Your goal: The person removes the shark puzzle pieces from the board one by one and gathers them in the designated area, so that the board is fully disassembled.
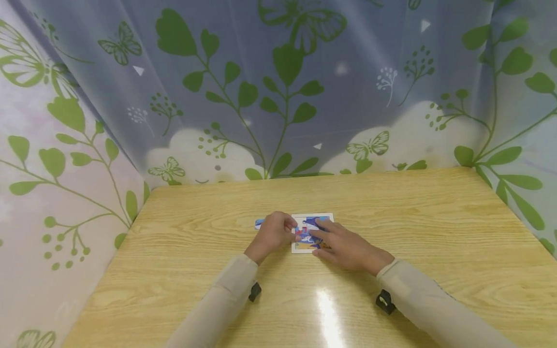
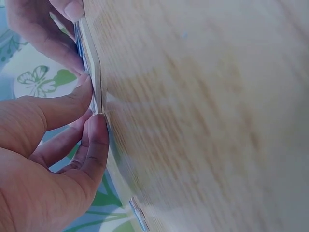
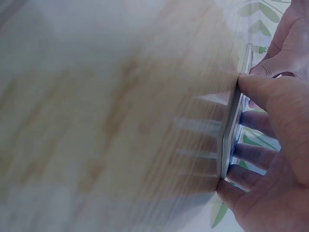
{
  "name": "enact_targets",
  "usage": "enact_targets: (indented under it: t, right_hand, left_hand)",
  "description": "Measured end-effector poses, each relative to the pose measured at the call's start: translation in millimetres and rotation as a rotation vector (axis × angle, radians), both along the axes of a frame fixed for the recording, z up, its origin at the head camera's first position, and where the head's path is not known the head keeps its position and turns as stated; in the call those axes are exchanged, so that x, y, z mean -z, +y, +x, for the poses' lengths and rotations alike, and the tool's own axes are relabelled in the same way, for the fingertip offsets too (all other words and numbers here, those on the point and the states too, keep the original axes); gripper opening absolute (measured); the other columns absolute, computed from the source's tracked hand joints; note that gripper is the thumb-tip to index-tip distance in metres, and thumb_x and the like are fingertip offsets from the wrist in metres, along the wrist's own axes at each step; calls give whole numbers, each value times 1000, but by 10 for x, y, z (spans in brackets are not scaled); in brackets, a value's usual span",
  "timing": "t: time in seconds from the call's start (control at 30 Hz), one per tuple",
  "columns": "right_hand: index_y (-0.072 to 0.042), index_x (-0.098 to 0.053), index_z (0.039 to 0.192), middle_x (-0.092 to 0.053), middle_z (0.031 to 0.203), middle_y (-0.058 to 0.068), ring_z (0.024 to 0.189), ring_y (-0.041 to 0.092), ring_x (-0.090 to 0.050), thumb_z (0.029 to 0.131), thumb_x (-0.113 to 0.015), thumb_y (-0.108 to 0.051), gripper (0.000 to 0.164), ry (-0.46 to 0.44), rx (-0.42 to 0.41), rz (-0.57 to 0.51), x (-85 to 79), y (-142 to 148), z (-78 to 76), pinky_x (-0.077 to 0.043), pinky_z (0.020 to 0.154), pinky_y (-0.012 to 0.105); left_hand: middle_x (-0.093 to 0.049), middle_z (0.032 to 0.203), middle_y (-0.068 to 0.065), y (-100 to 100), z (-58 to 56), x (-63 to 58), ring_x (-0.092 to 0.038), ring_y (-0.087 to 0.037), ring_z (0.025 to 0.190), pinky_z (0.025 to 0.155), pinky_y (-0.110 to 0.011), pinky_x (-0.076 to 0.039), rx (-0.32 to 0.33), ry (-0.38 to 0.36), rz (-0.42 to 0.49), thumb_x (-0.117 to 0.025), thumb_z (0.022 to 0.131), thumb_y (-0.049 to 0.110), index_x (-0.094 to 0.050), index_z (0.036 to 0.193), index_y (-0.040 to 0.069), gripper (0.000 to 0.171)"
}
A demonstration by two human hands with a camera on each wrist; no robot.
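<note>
A small flat picture puzzle (image 1: 299, 251) with a white frame and a blue, red and orange picture lies on the table. My left hand (image 1: 273, 235) is at its left side, thumb over the frame and bent fingers against the edge, pinching it. My right hand (image 1: 345, 245) spreads its fingers over the picture from the right. In the right wrist view, the thumb touches the near edge of the puzzle (image 3: 225, 140) and the little finger its right corner. Much of the picture is hidden under the fingers. Beyond my left hand, a blue puzzle piece (image 1: 258, 224) is partly covered.
The wooden table (image 1: 183, 290) runs back to a curtain (image 1: 348, 87) printed with leaves and butterflies. Fabric also hangs along the left and right sides. A dark strap piece (image 1: 385, 302) shows under the right sleeve, and another (image 1: 255, 292) under the left.
</note>
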State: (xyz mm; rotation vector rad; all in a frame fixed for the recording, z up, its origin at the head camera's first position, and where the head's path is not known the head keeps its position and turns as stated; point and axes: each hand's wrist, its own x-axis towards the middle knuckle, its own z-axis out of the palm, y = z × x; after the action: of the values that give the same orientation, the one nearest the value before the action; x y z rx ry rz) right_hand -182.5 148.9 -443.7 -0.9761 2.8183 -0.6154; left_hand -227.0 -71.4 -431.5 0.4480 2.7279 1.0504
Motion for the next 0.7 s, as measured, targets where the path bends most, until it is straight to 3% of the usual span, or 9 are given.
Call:
enact_targets:
  t: [0.17, 0.37, 0.7]
  right_hand:
    - [1, -51, 145, -33, 156, 31, 140, 50, -36, 103, -61, -31, 54, 12, -6, 0, 4, -5, -4, -38, 109, 60]
    - [2, -52, 144, -33, 155, 32, 141, 50, -35, 103, -61, -31, 54, 16, -10, -4, 13, -8, -7, -38, 109, 60]
    - [4, -51, 144, -33, 156, 32, 141, 50, -35, 103, -62, -30, 54, 20, -14, -13, 24, -2, -14, -38, 109, 59]
  left_hand:
    - [-70, 87, -3, -2, 13, 12, -63, -16, 80, 72, -29, -55, 8, -7, 23, -84, 83, 6, -76, 92, 3, 12]
    - [-67, 94, -7, 3, 10, 9, -59, -18, 86, 78, -33, -53, 5, 6, -13, -85, 82, 8, -74, 107, 0, 28]
    - [-65, 94, -7, -3, -19, -2, -58, -19, 87, 80, -34, -53, 6, -41, -5, -84, 82, 7, -73, 104, -1, 26]
